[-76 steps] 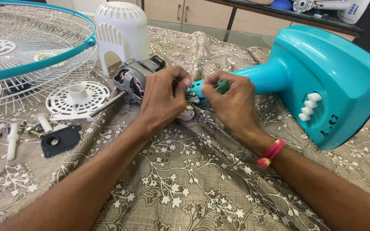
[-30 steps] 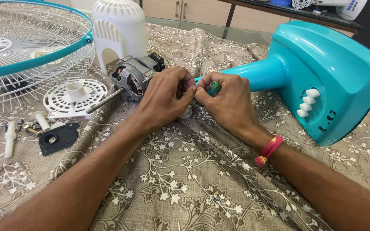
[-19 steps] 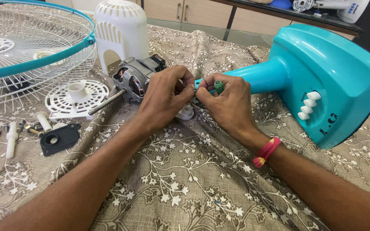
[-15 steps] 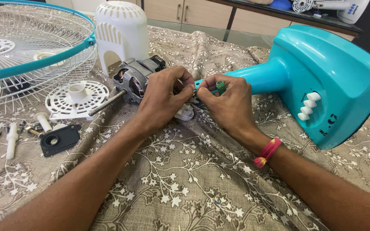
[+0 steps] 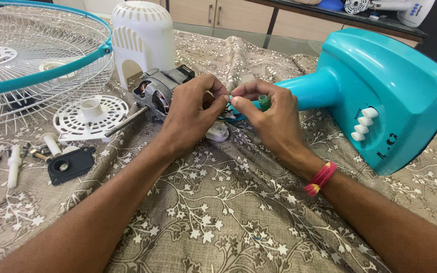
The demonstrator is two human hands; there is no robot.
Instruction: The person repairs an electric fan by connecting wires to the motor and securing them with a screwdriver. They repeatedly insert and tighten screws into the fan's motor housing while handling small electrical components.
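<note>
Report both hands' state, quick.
Left hand: fingers pinched shut on thin wires beside the fan motor.
Right hand: pinched on the same wires, at the teal fan stand.

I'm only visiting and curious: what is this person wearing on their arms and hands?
Both forearms are bare, with no sleeves in view. The left hand has no glove or ring showing. The right hand is also ungloved, and its wrist carries a band of red and yellow thread.

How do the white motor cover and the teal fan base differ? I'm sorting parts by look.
The white motor cover stands upright, slotted and domed; the teal fan base lies tipped on its side, smooth, with white buttons. The cover looks smaller than the base. Both are plastic and rest on the patterned cloth.
</note>
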